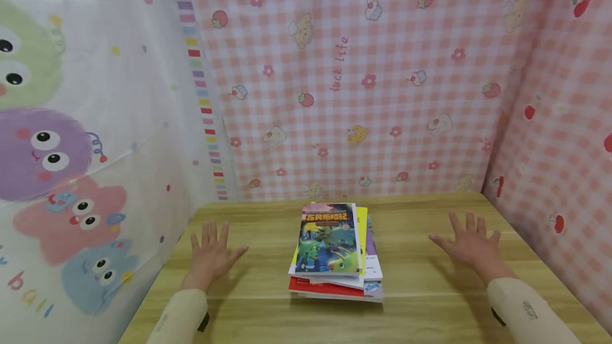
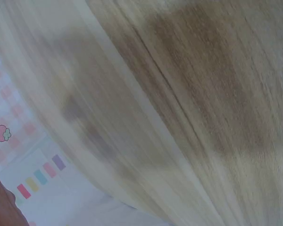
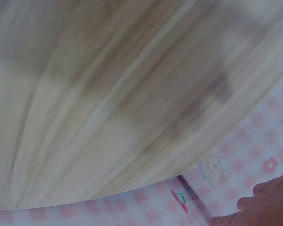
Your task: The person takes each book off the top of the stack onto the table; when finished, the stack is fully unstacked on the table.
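Note:
In the head view a stack of several books [image 1: 330, 243] sits at the middle of the wooden table [image 1: 258, 312]. A colourful cartoon cover lies on top, with yellow, white, purple and red edges sticking out below it at uneven angles. To the left of the stack is my left hand [image 1: 210, 256], palm down with its fingers spread, holding nothing. My right hand [image 1: 470, 246] is likewise spread on the right, apart from the books. Each wrist view shows bare tabletop with a hand's shadow, and just part of the hand at a lower corner.
A pink checked curtain [image 1: 354, 110] hangs behind the table, and another checked curtain [image 1: 564, 137] runs along the right side. On the left hangs a white sheet [image 1: 148, 137] with cartoon figures.

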`<state>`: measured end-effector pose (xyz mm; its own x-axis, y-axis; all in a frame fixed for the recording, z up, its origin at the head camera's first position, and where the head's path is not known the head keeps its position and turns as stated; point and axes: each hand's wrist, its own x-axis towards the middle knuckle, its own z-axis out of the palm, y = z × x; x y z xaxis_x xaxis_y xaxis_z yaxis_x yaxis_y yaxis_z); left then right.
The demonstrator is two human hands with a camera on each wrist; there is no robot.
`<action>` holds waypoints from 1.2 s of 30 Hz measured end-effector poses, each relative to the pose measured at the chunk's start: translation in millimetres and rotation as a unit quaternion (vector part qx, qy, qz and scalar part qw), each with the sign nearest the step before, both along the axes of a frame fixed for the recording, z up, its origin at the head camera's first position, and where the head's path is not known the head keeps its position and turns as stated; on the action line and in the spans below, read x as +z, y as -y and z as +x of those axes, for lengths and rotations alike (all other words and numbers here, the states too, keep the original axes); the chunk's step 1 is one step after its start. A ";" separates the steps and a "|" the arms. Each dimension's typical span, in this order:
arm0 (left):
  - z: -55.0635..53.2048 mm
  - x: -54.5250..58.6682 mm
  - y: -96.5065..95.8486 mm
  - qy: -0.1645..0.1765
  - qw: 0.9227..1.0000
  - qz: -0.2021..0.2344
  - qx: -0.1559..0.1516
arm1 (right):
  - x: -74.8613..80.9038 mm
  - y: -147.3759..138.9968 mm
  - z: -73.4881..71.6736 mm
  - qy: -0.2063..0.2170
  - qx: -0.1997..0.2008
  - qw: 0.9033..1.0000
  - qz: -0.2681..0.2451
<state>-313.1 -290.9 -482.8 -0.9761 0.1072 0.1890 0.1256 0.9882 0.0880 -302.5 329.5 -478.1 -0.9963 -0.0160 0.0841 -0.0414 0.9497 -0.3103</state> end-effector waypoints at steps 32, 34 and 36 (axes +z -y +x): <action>-5.0 22.4 -33.3 -0.004 0.999 0.047 -0.027 | 15.7 58.5 -2.5 -0.013 0.040 0.998 -0.045; -5.1 23.2 -36.9 0.000 0.998 0.051 -0.027 | 16.9 63.2 -1.0 -0.016 0.043 0.998 -0.051; -5.1 22.9 -39.6 -0.004 0.998 0.058 -0.029 | 16.4 67.6 -0.1 -0.018 0.045 0.997 -0.058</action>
